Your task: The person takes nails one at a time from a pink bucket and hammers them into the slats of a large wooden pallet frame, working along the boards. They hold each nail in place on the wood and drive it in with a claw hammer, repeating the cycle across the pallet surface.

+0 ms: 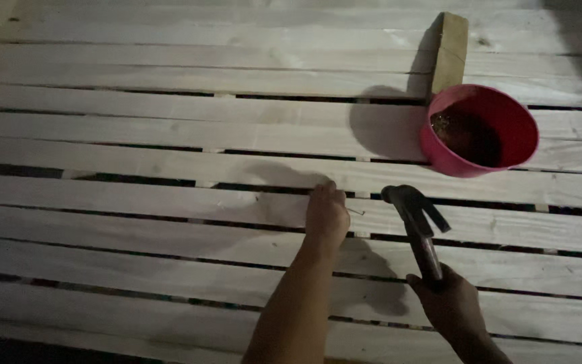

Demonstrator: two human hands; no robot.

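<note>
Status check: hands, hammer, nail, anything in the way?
Left hand pinching a nail on the slat. Right hand gripping the hammer, head raised near the nail. Red bucket and wood block sit beyond, clear.

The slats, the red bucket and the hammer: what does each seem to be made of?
Slats: pale bare wood, apparently unfinished; grain and knots show. Red bucket: probably plastic, going by its smooth, even colour and thin rim. Hammer in the right hand: dark, likely metal claw head; handle material unclear in dim light. The left hand rests on a slat.
</note>
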